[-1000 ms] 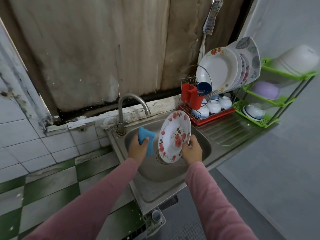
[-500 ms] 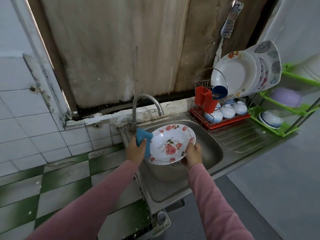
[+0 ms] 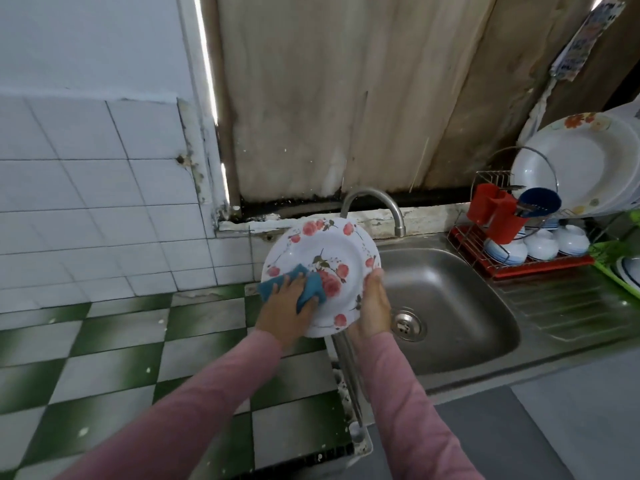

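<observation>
- Scrubbing looks to be the step in hand: the plate (image 3: 322, 251) is held up, tilted, its flowered face toward the person, over the left edge of the sink (image 3: 450, 306) and just in front of the tap (image 3: 374, 202).
- Right hand (image 3: 374, 306) pinches the plate's right rim, thumb on the front, fingers hidden behind.
- Left hand (image 3: 284, 306) has its fingers bent over a blue sponge (image 3: 315, 289) and presses it on the lower left of the face.
- Plate is probably stiff, light enough for one hand, and breakable. If soapy, it would be slick.
- Safest hold is likely the raised rim, thumb opposite fingers.
- Sponge is soft and gives, so the rim grip must resist its push.
</observation>
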`<state>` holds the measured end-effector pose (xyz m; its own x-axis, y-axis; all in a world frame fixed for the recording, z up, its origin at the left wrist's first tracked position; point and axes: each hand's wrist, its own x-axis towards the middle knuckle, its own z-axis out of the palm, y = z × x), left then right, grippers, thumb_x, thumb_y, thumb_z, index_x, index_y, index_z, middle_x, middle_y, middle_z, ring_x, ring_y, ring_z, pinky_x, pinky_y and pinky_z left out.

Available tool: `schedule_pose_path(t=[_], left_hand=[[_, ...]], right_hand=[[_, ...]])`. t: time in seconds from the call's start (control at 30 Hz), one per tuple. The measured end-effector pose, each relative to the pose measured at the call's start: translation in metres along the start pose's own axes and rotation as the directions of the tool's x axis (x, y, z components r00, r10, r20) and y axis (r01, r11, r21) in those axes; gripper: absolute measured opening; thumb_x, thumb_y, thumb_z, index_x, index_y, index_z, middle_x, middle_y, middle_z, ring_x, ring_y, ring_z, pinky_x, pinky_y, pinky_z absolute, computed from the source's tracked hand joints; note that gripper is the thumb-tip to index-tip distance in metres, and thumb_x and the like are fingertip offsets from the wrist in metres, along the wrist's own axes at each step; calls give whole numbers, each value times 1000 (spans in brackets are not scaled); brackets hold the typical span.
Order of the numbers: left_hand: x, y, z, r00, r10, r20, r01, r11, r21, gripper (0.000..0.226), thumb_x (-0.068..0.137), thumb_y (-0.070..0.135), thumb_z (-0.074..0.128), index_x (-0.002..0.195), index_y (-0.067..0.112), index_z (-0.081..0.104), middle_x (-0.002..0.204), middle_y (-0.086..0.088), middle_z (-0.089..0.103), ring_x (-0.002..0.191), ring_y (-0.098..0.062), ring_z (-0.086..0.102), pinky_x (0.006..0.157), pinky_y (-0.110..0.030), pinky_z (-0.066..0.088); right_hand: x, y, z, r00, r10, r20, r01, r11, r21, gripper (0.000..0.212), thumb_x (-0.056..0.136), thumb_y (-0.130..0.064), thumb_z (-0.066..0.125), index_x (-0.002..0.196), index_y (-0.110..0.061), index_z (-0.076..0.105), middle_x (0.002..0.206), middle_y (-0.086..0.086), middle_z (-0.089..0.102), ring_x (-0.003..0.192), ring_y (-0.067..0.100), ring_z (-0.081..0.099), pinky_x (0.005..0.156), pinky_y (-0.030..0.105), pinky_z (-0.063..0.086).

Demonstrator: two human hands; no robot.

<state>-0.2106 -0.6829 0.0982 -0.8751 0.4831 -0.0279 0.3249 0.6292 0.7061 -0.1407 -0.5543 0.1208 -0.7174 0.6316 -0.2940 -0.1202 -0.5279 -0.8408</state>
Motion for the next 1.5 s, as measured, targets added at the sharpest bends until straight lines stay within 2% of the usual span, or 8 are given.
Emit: schedule_pose_path(t=[0.27,0.4,0.53,0.67,0.93,1.07,1.27,1.5], left_hand=[[0,-16,-50,972,197,126,-208,975,79,67,106,23,36,153,6,-8,155,-8,-27,143,-28,-26,118,-42,-14],[26,-57,-91,989,110,-95,-99,989,111,62,104,36,29,157,13,5,164,-2,-2,152,-22,-4,122,-39,-3],[10,-74,-99,970,181,163,-233,886,402,66,103,35,16,149,5,-21,155,-13,-31,143,-31,-30,121,-48,-8],[-8,-60,-94,916,356,187,-388,905,176,55,108,26,14,146,11,-24,150,2,-36,138,-18,-39,121,-41,-13],[20,-72,-120,990,123,-62,-69,831,552,67,105,32,35,152,4,-3,155,-20,-32,137,-53,-30,106,-64,-17],[4,-82,-100,903,419,95,-417,801,430,68,98,32,30,151,9,-6,158,-23,-16,140,-54,-21,113,-70,-3],[35,-81,-126,986,-30,-162,51,990,129,64,104,47,15,151,25,-23,157,-14,-33,144,-32,-29,118,-53,-15],[14,-78,-111,982,182,-57,-182,983,18,60,93,54,3,138,35,-32,150,2,-43,141,-20,-36,117,-46,-20]], right_hand=[[-27,42,70,968,134,210,-166,976,142,52,99,-53,43,127,-13,62,125,17,68,117,31,64,103,50,50],[-25,59,88,948,93,304,-132,985,111,62,96,-61,43,139,-17,55,134,18,62,123,37,60,106,57,45],[-17,56,109,941,76,329,-121,986,118,67,93,-64,45,141,-18,52,135,16,61,124,38,59,106,58,45],[-18,55,125,952,120,282,-144,987,65,70,82,-68,52,135,-21,58,128,12,67,118,33,64,99,59,50],[-39,68,147,891,171,421,-194,981,12,63,89,-65,47,131,-19,60,127,15,67,117,33,64,103,56,49],[-32,70,151,897,177,405,-226,971,76,69,92,-64,42,138,-13,55,129,14,66,119,31,64,108,53,45],[-37,80,156,893,194,407,-188,981,-56,76,80,-76,48,131,-22,62,125,11,69,119,31,63,103,56,49],[-30,77,158,885,189,426,-203,979,-13,74,85,-71,50,137,-18,58,133,14,64,125,33,60,110,54,43]])
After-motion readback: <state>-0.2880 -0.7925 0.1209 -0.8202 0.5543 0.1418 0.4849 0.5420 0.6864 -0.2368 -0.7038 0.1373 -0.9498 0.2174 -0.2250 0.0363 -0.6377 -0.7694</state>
